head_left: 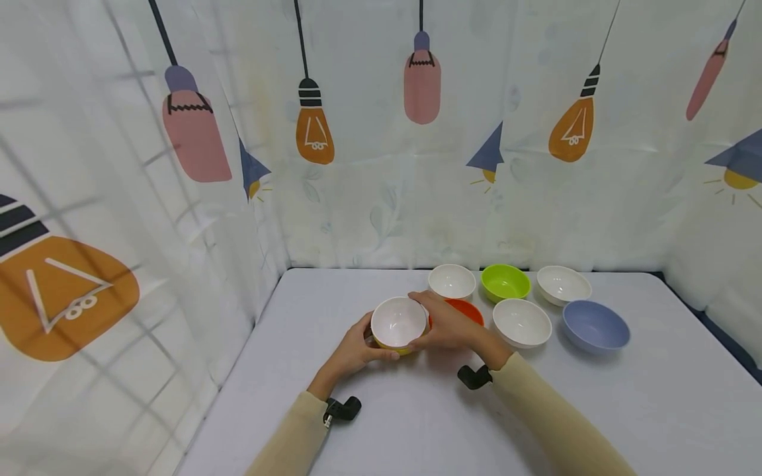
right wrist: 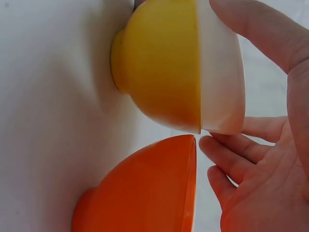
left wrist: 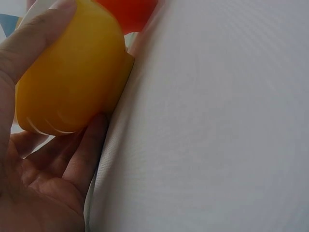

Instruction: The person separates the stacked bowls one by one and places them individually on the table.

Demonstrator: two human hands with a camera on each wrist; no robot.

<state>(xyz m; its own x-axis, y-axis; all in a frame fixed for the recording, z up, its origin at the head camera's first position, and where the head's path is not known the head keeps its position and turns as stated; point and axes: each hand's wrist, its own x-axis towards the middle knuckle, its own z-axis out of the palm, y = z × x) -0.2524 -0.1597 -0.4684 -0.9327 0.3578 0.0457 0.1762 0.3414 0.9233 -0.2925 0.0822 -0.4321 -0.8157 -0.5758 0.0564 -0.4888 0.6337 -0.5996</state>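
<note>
A white bowl (head_left: 397, 320) sits inside a yellow bowl (right wrist: 164, 63), its pale wall rising above the yellow rim. The yellow bowl's foot is at the tabletop. My left hand (head_left: 352, 350) holds the yellow bowl from the left, thumb on the near side and fingers round the far side and low by its base. From the right, my right hand (head_left: 446, 322) grips the white bowl near its rim between thumb and fingers. Right beside the pair stands an orange-red bowl (head_left: 467, 309), partly hidden behind the right hand in the head view.
To the right are a green bowl (head_left: 505, 283), a blue bowl (head_left: 595, 326) and white bowls at the back left (head_left: 452, 282), back right (head_left: 563, 285) and front (head_left: 522, 322). All stand on the white table (head_left: 286, 317), with a patterned curtain (head_left: 369, 211) behind.
</note>
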